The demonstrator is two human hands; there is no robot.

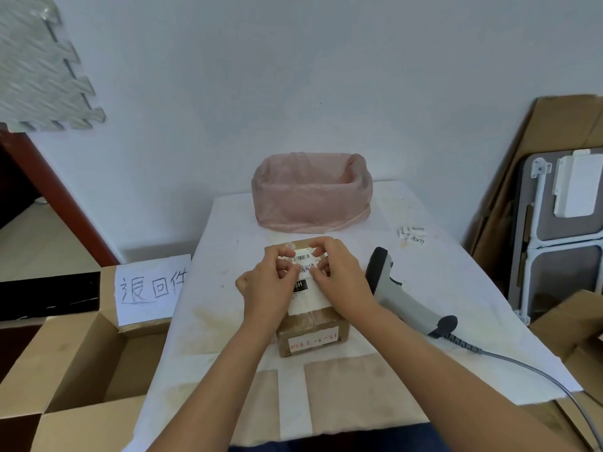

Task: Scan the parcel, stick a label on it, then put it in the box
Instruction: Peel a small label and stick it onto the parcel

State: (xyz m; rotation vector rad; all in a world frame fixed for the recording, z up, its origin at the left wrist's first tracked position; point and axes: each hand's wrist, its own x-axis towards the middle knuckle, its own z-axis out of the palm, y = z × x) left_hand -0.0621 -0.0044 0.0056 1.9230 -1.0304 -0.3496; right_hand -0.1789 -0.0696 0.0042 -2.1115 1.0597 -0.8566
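Observation:
A brown cardboard parcel [311, 334] lies in the middle of the white-covered table [440, 288], with a white shipping sheet and a barcode on its top. A small white handwritten label [306, 268] sits over the parcel's top. My left hand [269, 285] and my right hand [339, 278] both pinch this label by its edges, fingertips close together. The grey handheld scanner [396, 291] lies on the table just right of my right hand, its cable trailing off to the right. The open cardboard box [81, 363] stands to the left of the table.
A bin lined with a pink bag [311, 190] stands at the table's far edge. Several spare labels [412, 234] lie at the far right of the table. A handwritten paper sign [150, 288] hangs on the box's flap. Flattened cardboard and a folded table lean at the right.

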